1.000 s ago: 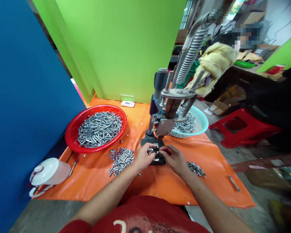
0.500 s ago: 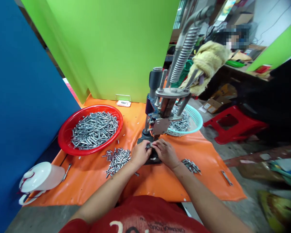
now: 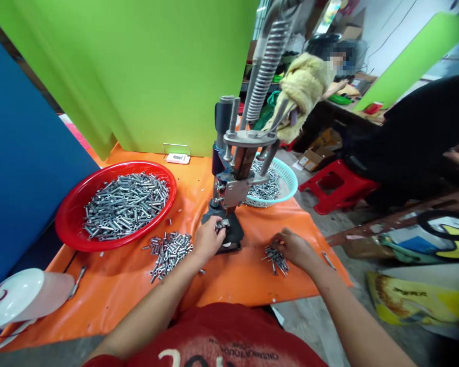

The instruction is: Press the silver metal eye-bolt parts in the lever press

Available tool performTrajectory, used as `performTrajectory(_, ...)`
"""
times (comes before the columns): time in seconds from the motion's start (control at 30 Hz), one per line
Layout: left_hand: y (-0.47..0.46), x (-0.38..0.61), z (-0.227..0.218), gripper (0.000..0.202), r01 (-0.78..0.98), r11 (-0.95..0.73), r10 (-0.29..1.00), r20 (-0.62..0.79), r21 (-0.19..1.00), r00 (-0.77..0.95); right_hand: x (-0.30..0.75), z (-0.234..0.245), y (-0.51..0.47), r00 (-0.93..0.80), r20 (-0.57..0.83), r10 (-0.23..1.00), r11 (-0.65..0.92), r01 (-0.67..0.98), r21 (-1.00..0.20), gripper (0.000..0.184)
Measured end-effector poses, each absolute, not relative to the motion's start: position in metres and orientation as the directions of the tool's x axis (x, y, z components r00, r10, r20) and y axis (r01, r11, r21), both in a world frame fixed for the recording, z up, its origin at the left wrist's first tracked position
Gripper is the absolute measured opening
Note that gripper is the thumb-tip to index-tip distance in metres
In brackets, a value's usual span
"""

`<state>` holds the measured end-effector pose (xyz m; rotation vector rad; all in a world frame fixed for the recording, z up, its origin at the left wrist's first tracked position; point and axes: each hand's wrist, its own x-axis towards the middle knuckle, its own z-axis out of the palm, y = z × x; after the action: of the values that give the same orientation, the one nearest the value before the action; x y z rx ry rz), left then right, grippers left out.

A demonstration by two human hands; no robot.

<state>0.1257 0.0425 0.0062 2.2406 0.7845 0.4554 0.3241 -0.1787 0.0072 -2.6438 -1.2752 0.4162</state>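
Right hand (image 3: 296, 248) has moved right, fingers curled onto the small pile (image 3: 276, 258); left hand (image 3: 208, 238) still pinches a part (image 3: 222, 224) on the press (image 3: 233, 178) base.

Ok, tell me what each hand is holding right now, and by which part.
The left hand pinches a small metal part at its near end, on the press base. The right hand rests on a small pile of metal pieces; whether it grips one cannot be told.

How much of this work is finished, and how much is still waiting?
Some looks done: metal pieces fill the blue basket behind the press. In hand: the left hand holds a piece at the press base, and the right hand touches a small pile. Much remains: the red bowl looks full.
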Motion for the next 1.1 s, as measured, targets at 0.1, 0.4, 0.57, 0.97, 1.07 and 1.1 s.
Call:
performTrajectory(0.1, 0.041, 0.124, 0.007, 0.034, 0.368, -0.553, 0.662, 0.126, 0.748, 0.739, 0.318, 0.004, -0.18, 0.583, -0.185, 0.791, -0.611, 0.743, -0.271, 0.019)
performTrajectory(0.4, 0.027, 0.111, 0.012, 0.024, 0.203, -0.676, 0.538, 0.287, 0.708, 0.793, 0.322, 0.009, -0.178, 0.476, -0.186, 0.859, -0.51, 0.827, -0.238, 0.017)
performTrajectory(0.57, 0.01, 0.112, 0.017, 0.025, 0.075, -0.855, 0.248, 0.277, 0.513, 0.928, 0.298, 0.023, -0.167, 0.426, -0.137, 0.894, -0.445, 0.815, -0.371, 0.022)
performTrajectory(0.97, 0.007, 0.114, 0.005, 0.015, 0.155, -0.566, 0.476, 0.167, 0.81, 0.864, 0.238, 0.029, -0.108, 0.535, -0.026, 0.845, -0.187, 0.249, -0.95, 0.037)
performTrajectory(1.07, 0.012, 0.117, 0.001, 0.01, 0.169, -0.422, 0.603, 0.136, 0.891, 0.786, 0.239, 0.017, -0.092, 0.574, -0.009, 0.819, -0.142, 0.188, -0.972, 0.037)
performTrajectory(1.1, 0.015, 0.119, 0.0, 0.013, 0.174, -0.361, 0.647, 0.112, 0.916, 0.754, 0.24, 0.017, -0.087, 0.588, 0.028, 0.808, -0.121, 0.213, -0.969, 0.036)
